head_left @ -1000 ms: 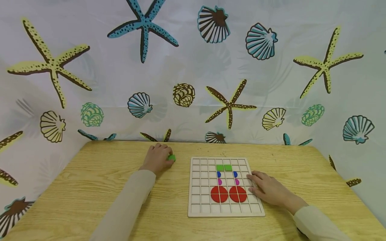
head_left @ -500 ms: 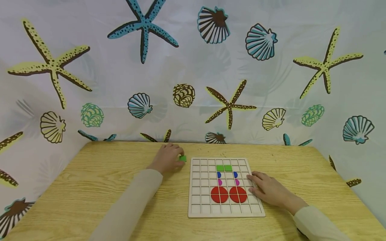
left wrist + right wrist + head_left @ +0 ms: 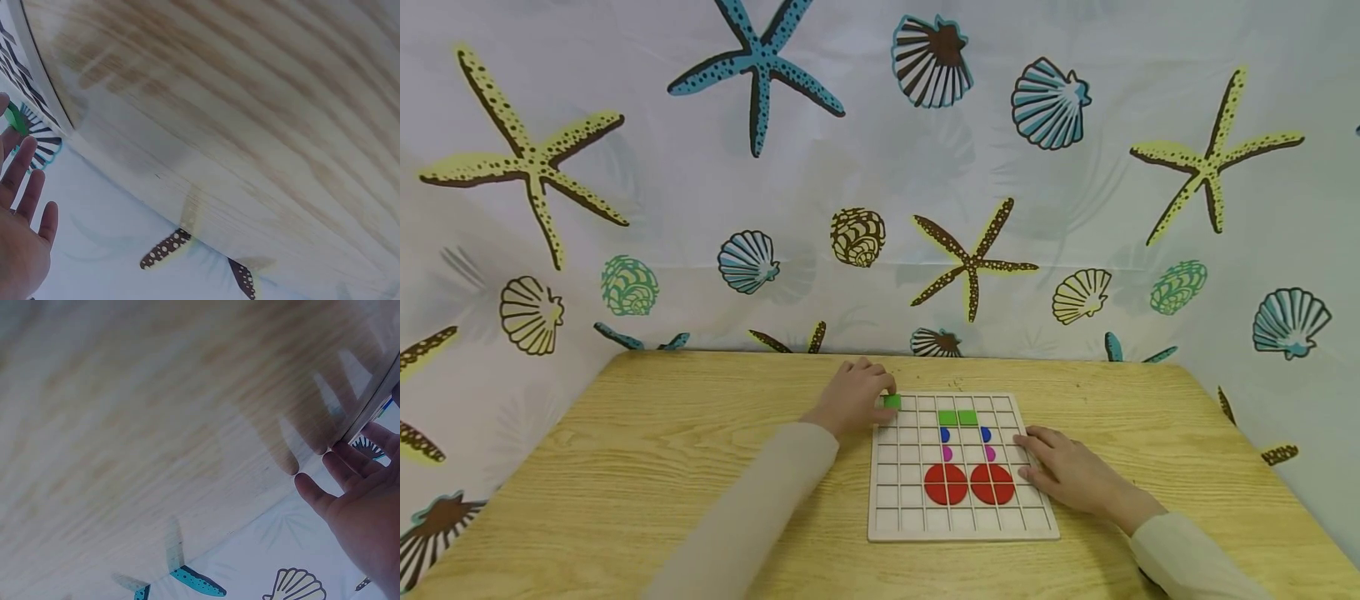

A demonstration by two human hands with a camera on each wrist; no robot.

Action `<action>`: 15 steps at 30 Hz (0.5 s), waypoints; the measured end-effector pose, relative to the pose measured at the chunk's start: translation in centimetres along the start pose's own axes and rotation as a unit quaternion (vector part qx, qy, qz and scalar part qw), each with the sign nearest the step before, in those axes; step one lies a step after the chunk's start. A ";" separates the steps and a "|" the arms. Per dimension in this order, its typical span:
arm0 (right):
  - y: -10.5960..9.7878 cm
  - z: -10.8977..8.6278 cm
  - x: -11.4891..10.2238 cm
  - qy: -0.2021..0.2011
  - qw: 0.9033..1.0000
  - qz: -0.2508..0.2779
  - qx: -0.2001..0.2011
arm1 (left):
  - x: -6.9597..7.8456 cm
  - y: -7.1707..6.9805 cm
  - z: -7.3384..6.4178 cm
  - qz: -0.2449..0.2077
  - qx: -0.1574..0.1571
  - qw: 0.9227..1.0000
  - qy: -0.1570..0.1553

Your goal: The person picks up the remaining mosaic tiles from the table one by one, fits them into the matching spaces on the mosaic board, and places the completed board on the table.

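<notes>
My left hand (image 3: 852,397) pinches a green square tile (image 3: 892,402) between thumb and finger, over the far left corner of a white grid board (image 3: 889,497). In the left wrist view the green tile (image 3: 15,119) shows edge-on at the fingertips, the other fingers spread apart. My right hand (image 3: 1073,468) rests at the board's right edge, fingertips touching its rim. Two green squares (image 3: 958,417) lie side by side on the board. Below them are two blue half-rounds (image 3: 986,434), two pink half-rounds (image 3: 990,453) and two red circles (image 3: 945,484) made of quarter pieces.
The board lies on a wood-grain table (image 3: 647,450). A white curtain (image 3: 865,158) printed with starfish and shells rises behind the table's far edge and along both sides.
My left hand has moved to the right with the green tile, from the bare table to above the board's far left corner. The right hand and the board have stayed in place.
</notes>
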State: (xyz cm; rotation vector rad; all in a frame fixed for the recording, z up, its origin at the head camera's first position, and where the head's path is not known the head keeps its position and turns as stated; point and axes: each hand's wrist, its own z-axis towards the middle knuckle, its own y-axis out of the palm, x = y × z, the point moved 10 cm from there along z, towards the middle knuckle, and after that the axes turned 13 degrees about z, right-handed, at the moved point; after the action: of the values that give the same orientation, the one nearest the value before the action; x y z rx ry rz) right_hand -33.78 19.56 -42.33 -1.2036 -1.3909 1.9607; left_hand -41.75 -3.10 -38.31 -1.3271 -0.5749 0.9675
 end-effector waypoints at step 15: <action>0.1 0.1 0.2 -0.005 1.000 0.001 0.001 | 4.7 0.3 2.0 0.007 0.005 1.000 0.024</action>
State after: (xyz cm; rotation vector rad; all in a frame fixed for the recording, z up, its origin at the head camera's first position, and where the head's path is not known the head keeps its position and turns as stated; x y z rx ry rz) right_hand -33.95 19.63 -42.48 -1.1959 -1.3924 1.9722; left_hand -41.08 1.92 -39.04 -1.3446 -0.5235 0.9463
